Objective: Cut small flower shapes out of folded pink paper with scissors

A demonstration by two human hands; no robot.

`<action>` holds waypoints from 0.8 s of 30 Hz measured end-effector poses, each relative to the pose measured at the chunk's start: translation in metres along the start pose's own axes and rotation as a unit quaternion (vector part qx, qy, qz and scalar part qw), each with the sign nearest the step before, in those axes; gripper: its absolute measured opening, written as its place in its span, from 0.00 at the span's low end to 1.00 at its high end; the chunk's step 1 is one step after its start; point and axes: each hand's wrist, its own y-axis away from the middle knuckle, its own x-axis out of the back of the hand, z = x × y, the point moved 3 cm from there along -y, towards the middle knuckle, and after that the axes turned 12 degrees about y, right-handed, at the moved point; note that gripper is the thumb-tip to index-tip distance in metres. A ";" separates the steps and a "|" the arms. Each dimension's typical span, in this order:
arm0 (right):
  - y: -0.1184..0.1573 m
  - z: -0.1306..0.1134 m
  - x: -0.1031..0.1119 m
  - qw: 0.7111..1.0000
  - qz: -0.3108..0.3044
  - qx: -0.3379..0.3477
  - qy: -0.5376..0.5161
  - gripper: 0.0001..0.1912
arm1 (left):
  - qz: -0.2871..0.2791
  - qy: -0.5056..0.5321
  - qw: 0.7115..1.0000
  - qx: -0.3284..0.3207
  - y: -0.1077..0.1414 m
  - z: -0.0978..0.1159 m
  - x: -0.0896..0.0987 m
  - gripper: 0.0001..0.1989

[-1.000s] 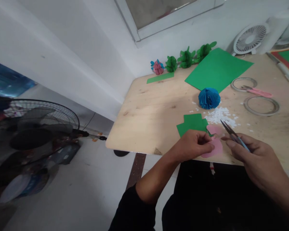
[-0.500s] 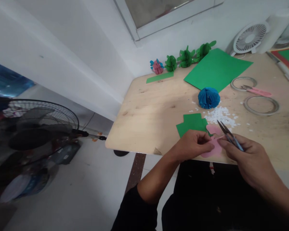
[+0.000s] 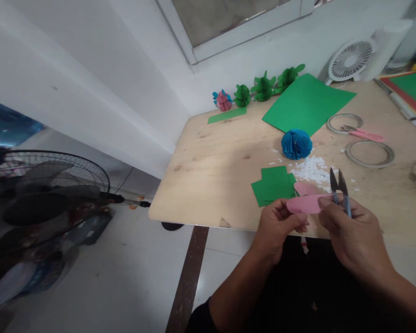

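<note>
A cut piece of pink paper is stretched between my hands at the table's front edge. My left hand pinches its left end between thumb and fingers. My right hand grips the other end with thumb and forefinger and also holds thread snips, blades apart and pointing away from me. Another pink paper piece lies just behind. Green paper pieces lie beside my left hand, and small white paper bits are scattered beyond. A blue honeycomb paper ball sits behind them.
At right are two tape rolls and pink-handled snips. A large green sheet lies farther back. Along the wall stand several paper animals and a small white fan. A black floor fan is left of the table.
The pink piece has been raised off the table and turned flat between both hands. The snips have swung more upright, with their blades wider apart. The view has shifted slightly.
</note>
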 end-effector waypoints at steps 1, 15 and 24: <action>0.001 0.000 -0.002 1.000 0.002 -0.001 -0.002 0.23 | 0.006 0.013 1.000 -0.007 0.002 -0.004 -0.003 0.16; 0.001 0.009 0.005 0.997 -0.059 -0.005 0.040 0.16 | 0.113 0.018 0.989 -0.091 -0.002 -0.002 -0.015 0.06; 0.010 0.012 0.034 0.975 -0.129 0.051 0.175 0.28 | 0.076 0.004 0.994 -0.080 -0.007 0.013 -0.012 0.08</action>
